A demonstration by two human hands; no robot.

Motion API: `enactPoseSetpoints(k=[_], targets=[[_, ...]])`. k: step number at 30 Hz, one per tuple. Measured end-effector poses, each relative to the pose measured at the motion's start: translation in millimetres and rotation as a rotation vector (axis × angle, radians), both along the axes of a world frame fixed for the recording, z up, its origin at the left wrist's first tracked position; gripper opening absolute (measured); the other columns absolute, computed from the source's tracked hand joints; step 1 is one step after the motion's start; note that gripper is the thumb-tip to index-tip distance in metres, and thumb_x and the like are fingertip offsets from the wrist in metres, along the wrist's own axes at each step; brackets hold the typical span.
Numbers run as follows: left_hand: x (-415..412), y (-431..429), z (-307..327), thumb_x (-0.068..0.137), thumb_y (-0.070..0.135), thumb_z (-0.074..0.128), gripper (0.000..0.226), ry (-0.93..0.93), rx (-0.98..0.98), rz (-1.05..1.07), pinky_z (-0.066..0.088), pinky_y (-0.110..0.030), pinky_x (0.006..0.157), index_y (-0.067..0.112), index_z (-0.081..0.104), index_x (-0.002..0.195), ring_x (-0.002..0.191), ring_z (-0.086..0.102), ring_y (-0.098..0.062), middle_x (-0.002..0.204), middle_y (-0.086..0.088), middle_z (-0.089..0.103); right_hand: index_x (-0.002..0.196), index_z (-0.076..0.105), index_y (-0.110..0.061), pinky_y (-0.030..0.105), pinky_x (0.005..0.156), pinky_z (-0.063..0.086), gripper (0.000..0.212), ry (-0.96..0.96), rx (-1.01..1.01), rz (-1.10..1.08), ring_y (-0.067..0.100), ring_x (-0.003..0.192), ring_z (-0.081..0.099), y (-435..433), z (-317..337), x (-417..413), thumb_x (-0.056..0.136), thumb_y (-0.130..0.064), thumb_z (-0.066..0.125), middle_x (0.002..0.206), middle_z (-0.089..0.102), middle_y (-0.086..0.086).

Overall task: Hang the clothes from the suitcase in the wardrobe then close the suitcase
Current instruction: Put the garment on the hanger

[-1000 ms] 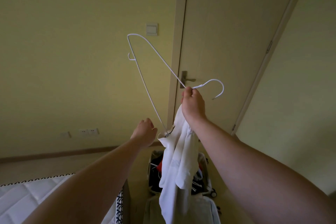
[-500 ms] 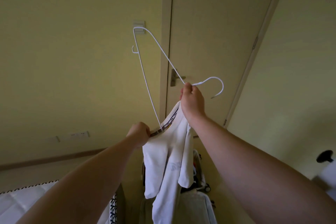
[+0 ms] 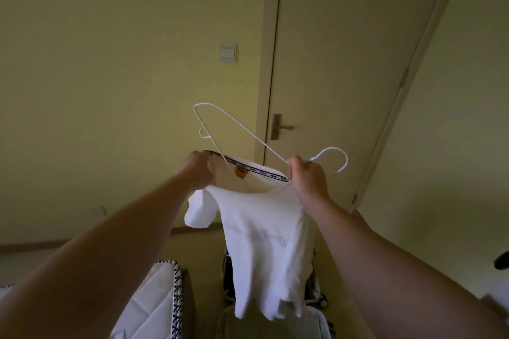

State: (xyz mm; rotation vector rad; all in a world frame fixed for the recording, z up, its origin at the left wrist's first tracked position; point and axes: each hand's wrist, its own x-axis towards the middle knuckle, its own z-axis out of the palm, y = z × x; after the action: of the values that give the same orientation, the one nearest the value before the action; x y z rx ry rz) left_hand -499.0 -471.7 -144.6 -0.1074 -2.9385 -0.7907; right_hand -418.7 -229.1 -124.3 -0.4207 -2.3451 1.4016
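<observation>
A white T-shirt (image 3: 261,239) hangs in the air in front of me, its collar stretched wide between both hands. My left hand (image 3: 197,170) grips the collar's left side. My right hand (image 3: 308,176) grips the neck of a white wire hanger (image 3: 237,126) together with the collar's right side. One arm of the hanger dips into the collar opening; the other arm sticks up to the left, and the hook points right. The suitcase (image 3: 316,294) stands open on the floor below, mostly hidden by the shirt.
A closed door (image 3: 344,63) with a lever handle (image 3: 279,126) is straight ahead, a wall switch (image 3: 227,53) to its left. A quilted white mattress corner (image 3: 154,303) lies at lower left. A dark object (image 3: 501,260) shows at the right edge.
My left hand took hold of the collar and pulled it left, spreading the shirt open. The hanger tilted down from near upright, with one arm now inside the collar.
</observation>
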Motion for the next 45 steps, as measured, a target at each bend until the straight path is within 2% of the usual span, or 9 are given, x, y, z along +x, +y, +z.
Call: enactPoseSetpoints(k=[4, 11, 16, 19, 23, 28, 34, 40, 45], targets=[[-1.2, -28.5, 27.7, 0.08, 0.002, 0.048, 0.033, 0.091, 0.004, 0.116, 0.051, -0.034, 0.072, 0.015, 0.072, 0.1, 0.087, 0.06, -0.032, 0.101, -0.012, 0.067, 0.064, 0.062, 0.004, 0.032, 0.061, 0.035, 0.053, 0.036, 0.141, -0.018, 0.035, 0.07, 0.056, 7.7, -5.9, 2.4, 0.075, -0.042, 0.037, 0.065, 0.059, 0.022], [8.9, -35.9, 59.4, 0.08, -0.008, 0.028, 0.066, 0.145, -0.13, 0.036, 0.041, -0.025, 0.055, 0.028, 0.075, 0.109, 0.073, 0.054, -0.022, 0.117, -0.008, 0.064, 0.047, 0.032, -0.015, 0.028, 0.048, 0.025, 0.044, 0.056, 0.47, 0.014, 0.029, 0.054, 0.044, -2.0, -22.7, 1.1, 0.088, -0.027, 0.046, 0.047, 0.036, 0.002], [26.8, 0.9, 54.2, 0.079, 0.001, 0.042, 0.035, 0.086, -0.296, -0.009, 0.049, -0.029, 0.061, 0.014, 0.07, 0.095, 0.08, 0.061, -0.026, 0.094, -0.008, 0.064, 0.055, 0.042, -0.008, 0.029, 0.051, 0.028, 0.038, 0.09, 0.472, 0.065, 0.029, 0.057, 0.047, -19.2, -12.6, -8.4, 0.091, -0.022, 0.043, 0.054, 0.047, 0.013], [36.4, 16.0, 42.9, 0.085, 0.026, 0.052, 0.018, 0.162, -0.393, -0.075, 0.047, -0.029, 0.06, 0.021, 0.066, 0.095, 0.085, 0.056, -0.018, 0.093, 0.002, 0.057, 0.056, 0.041, -0.009, 0.029, 0.05, 0.027, 0.039, 0.093, 0.466, 0.088, 0.029, 0.057, 0.046, -28.8, -6.3, -12.4, 0.094, -0.02, 0.046, 0.052, 0.042, 0.005], [30.6, 10.0, 36.1, 0.097, 0.058, 0.039, 0.042, 0.236, -0.557, -0.075, 0.041, -0.029, 0.062, 0.032, 0.07, 0.106, 0.096, 0.058, -0.019, 0.1, 0.005, 0.06, 0.063, 0.042, -0.018, 0.03, 0.058, 0.035, 0.041, 0.17, 0.537, 0.154, 0.028, 0.068, 0.053, -28.3, -5.5, -14.1, 0.097, -0.04, 0.049, 0.069, 0.049, 0.003], [18.6, -17.8, 37.5, 0.102, 0.041, 0.035, 0.036, 0.226, -0.358, 0.035, 0.048, -0.035, 0.072, 0.029, 0.068, 0.113, 0.093, 0.06, -0.031, 0.104, -0.004, 0.06, 0.105, 0.057, -0.019, 0.036, 0.07, 0.044, 0.056, 0.164, 0.794, 0.131, 0.029, 0.087, 0.058, 14.8, -12.6, -10.7, 0.079, -0.068, 0.061, 0.103, 0.053, 0.005], [14.6, -22.5, 37.6, 0.101, 0.029, 0.038, 0.023, 0.267, -0.244, 0.064, 0.042, -0.034, 0.063, 0.017, 0.057, 0.095, 0.078, 0.052, -0.031, 0.085, -0.005, 0.053, 0.1, 0.06, -0.026, 0.038, 0.084, 0.033, 0.066, -0.118, 1.006, -0.019, 0.026, 0.106, 0.053, 46.6, -13.5, -6.9, 0.075, -0.085, 0.043, 0.107, 0.058, 0.0], [10.2, -24.1, 39.1, 0.1, 0.021, 0.037, 0.019, 0.297, -0.282, 0.068, 0.049, -0.04, 0.065, 0.014, 0.052, 0.091, 0.076, 0.052, -0.033, 0.079, -0.004, 0.05, 0.101, 0.055, -0.022, 0.031, 0.081, 0.049, 0.048, -0.257, 0.429, 0.28, 0.018, 0.092, 0.063, 46.7, -19.7, -5.0, 0.071, -0.049, 0.08, 0.098, 0.066, -0.006], [3.7, -40.6, 39.8, 0.101, 0.02, 0.037, 0.02, 0.32, -0.268, 0.132, 0.046, -0.038, 0.062, 0.012, 0.051, 0.088, 0.072, 0.051, -0.029, 0.082, -0.007, 0.055, 0.092, 0.06, -0.016, 0.026, 0.064, 0.047, 0.015, -0.356, 0.529, 0.329, 0.02, 0.084, 0.062, 55.6, -21.2, -1.6, 0.081, -0.007, 0.064, 0.095, 0.065, 0.002]])
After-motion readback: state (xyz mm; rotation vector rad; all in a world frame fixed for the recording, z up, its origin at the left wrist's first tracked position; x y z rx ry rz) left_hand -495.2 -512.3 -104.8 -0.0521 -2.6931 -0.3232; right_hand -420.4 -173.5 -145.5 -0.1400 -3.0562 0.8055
